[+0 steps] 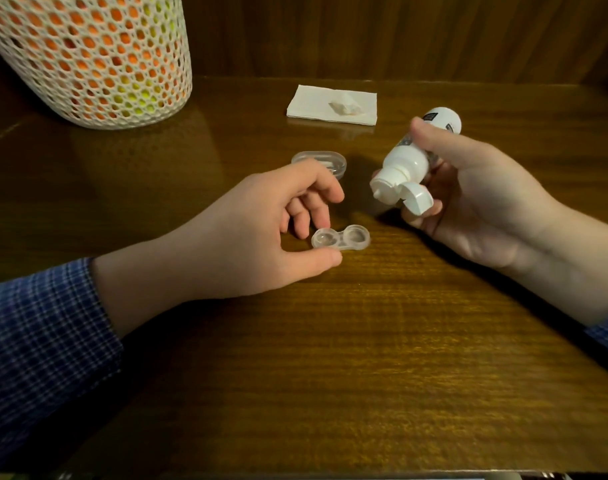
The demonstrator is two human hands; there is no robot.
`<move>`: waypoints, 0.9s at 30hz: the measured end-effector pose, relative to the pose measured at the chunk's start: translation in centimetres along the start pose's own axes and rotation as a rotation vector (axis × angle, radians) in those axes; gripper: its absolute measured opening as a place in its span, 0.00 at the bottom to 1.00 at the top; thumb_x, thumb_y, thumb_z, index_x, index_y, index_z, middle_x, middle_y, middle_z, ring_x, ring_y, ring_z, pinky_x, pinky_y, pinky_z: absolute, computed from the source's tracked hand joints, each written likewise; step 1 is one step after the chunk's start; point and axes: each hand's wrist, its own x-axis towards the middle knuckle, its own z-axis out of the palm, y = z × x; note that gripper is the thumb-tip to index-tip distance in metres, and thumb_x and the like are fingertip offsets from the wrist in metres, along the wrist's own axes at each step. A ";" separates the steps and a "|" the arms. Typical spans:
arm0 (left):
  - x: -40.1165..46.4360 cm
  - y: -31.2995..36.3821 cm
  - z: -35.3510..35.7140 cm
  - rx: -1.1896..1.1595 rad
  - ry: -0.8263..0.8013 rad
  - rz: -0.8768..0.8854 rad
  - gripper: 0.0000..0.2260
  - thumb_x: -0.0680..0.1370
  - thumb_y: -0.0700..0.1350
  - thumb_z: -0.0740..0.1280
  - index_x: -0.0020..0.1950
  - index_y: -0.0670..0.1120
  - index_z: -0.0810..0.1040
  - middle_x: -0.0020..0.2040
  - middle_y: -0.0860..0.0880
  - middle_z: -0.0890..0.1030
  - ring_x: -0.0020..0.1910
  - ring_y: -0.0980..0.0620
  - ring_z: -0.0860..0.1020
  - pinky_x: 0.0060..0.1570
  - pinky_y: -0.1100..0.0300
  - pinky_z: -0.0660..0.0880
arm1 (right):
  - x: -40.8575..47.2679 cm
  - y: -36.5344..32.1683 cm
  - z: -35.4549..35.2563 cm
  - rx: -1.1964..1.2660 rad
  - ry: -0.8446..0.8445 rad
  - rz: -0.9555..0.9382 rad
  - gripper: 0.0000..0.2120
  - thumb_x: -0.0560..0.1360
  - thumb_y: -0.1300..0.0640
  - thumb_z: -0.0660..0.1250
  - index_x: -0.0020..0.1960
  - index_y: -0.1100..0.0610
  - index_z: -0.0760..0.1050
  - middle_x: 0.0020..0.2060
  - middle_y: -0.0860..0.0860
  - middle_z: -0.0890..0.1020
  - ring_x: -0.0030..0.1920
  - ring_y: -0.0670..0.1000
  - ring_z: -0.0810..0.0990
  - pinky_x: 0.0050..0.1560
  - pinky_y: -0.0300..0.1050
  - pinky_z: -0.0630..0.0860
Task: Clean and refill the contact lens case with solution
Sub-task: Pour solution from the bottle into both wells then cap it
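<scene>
Refill step: left hand (261, 223) grip pinching lens case (340, 239) on desk (364, 341), right hand (468, 202) grip around tilted open bottle (408, 164), nozzle just beside; next probably aim over a well, squeeze.

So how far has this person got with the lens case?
Done, it seems: the lid is off and lies apart on the table, and the bottle has its cap flipped open. In hand: the left hand pinches the lens case while the right hand tilts the bottle toward it. Left: filling both wells and closing up. Whether the wells hold liquid, I cannot tell.
</scene>
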 end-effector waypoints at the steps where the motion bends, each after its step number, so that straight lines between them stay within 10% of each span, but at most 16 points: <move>1: 0.0 0.1 0.0 0.004 0.000 0.005 0.23 0.71 0.52 0.77 0.63 0.55 0.75 0.48 0.56 0.81 0.46 0.52 0.81 0.41 0.61 0.79 | 0.0 -0.1 -0.1 0.016 0.013 0.003 0.14 0.76 0.49 0.71 0.54 0.57 0.73 0.36 0.54 0.81 0.36 0.49 0.73 0.26 0.33 0.67; 20: -0.2 1.2 -0.2 -0.030 -0.118 0.095 0.31 0.73 0.44 0.77 0.74 0.55 0.71 0.55 0.64 0.85 0.51 0.51 0.83 0.48 0.55 0.80 | 0.3 -0.3 -0.6 0.067 0.036 0.011 0.11 0.78 0.51 0.70 0.50 0.57 0.72 0.38 0.55 0.79 0.32 0.47 0.71 0.23 0.34 0.66; 27: -0.1 1.2 0.5 -0.025 0.063 0.181 0.23 0.73 0.46 0.74 0.68 0.52 0.77 0.52 0.58 0.84 0.39 0.49 0.81 0.35 0.51 0.80 | 0.4 -0.3 -0.9 0.072 0.021 0.020 0.12 0.78 0.50 0.70 0.54 0.57 0.72 0.35 0.54 0.80 0.31 0.47 0.72 0.23 0.34 0.66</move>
